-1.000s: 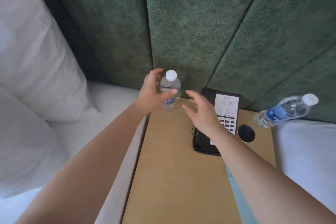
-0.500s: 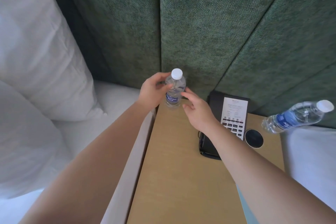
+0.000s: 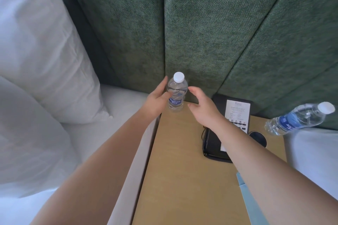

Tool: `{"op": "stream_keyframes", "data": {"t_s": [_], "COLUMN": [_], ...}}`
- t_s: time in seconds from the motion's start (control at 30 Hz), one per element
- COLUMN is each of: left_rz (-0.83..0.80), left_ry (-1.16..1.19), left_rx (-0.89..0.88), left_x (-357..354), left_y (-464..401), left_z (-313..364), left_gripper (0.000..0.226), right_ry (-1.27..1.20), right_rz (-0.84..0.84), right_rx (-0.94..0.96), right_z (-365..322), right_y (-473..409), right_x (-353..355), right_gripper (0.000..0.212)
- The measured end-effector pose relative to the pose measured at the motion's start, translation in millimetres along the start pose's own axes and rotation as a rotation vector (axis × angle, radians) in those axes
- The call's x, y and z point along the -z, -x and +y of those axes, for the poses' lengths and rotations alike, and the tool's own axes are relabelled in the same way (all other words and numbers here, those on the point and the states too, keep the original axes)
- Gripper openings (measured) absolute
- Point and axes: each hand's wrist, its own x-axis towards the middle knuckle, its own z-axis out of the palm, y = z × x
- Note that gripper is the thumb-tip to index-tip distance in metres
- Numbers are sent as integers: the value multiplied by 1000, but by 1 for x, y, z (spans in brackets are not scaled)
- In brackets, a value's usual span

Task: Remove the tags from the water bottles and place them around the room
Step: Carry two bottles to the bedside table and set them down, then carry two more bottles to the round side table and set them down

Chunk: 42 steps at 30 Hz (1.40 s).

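At frame centre the upright bottle [image 3: 177, 93] stands on the nightstand's [image 3: 182, 170] far corner, flanked by both spread, empty hands; the left hand [image 3: 157, 100] touches it, the right hand [image 3: 203, 107] is just beside.

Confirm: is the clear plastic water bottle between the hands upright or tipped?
Upright: the clear plastic water bottle stands on the wooden nightstand, white cap up, label text reading level.

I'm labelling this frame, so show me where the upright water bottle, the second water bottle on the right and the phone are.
upright water bottle [image 3: 176, 101]: head view, on its blue label.
second water bottle [image 3: 289, 122]: head view, on its blue label.
phone [image 3: 213, 144]: head view, on its black body.
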Motion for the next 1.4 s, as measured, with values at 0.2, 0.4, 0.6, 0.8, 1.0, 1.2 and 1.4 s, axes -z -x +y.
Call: {"op": "stream_keyframes", "data": {"t_s": [0.2,0.4,0.6,0.8,1.0,1.2,1.4], "left_rz": [92,92,24,-188,-437,-677,-984], "left_ry": [-454,-822,-941,-1038,-1125,-1202,-1198], "left_rx": [-16,-154,-294,-354,-479,-668,-936], "left_x": [5,-5,-26,-84,-160,-244,-317], "left_y": [42,132,224,273,315,393,539], "left_z": [24,67,74,60,55,51,34], "left_gripper": [65,58,58,63,65,62,62], "right_ry": [111,203,242,183,191,148,112], "right_rz": [22,121,316,464,611,792,1057], "right_rx": [5,5,-18,-190,-455,-677,-929], "right_z": [-17,-48,-42,-8,34,62,69], "right_y": [39,117,217,311,410,540,715], "right_x": [28,61,78,86,100,102,73], "right_gripper": [55,51,47,46,49,51,52]}}
